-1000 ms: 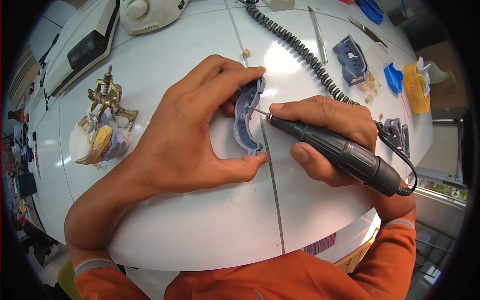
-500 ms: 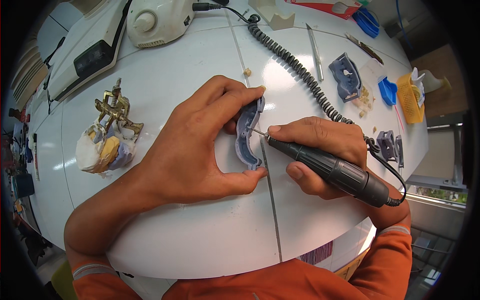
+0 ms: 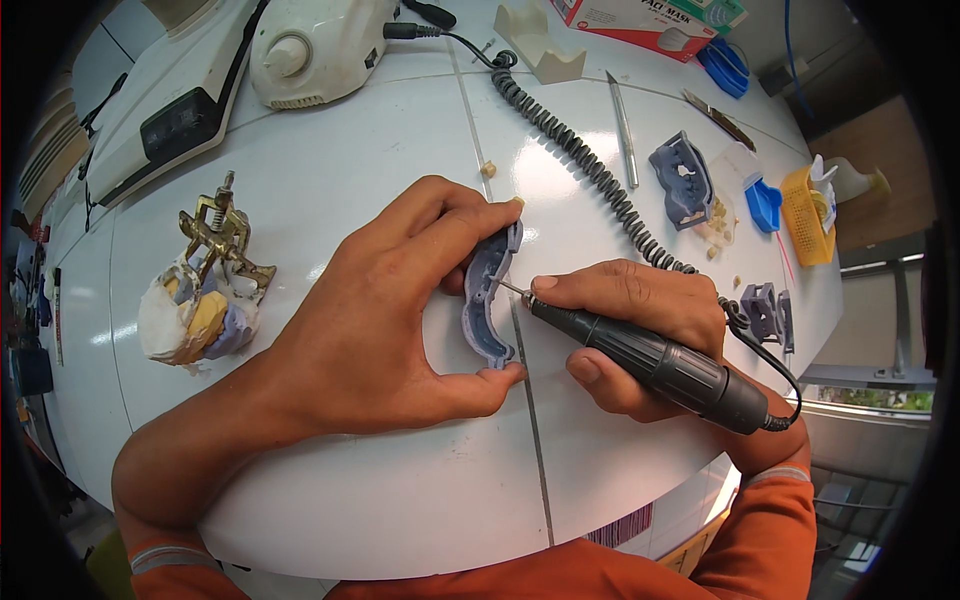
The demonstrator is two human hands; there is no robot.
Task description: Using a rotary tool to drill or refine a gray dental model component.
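Observation:
My left hand (image 3: 400,300) grips a curved blue-grey dental mold piece (image 3: 484,310) at its two ends, thumb at the near end and fingers at the far end. A black rotary handpiece (image 3: 655,360) lies in my right hand (image 3: 640,310), thumb and fingers wrapped round its body. Its thin metal bur (image 3: 512,287) points left and meets the mold's right edge; whether it touches cannot be made out. A coiled black cord (image 3: 590,165) runs from behind the handpiece up to a cream control unit (image 3: 315,50).
At left stands a brass articulator (image 3: 220,235) with a white, yellow and purple cast. To the right lie more blue-grey mold pieces (image 3: 682,180), loose tooth-coloured bits (image 3: 715,228), a blue tray (image 3: 763,204) and a yellow basket (image 3: 806,215). Farther back are a scalpel (image 3: 622,130) and a knife (image 3: 720,118).
The whole scene sits slightly lower and to the left in the picture, as the view has tilted. Both hands keep their hold, and the bur stays at about the same spot on the mold.

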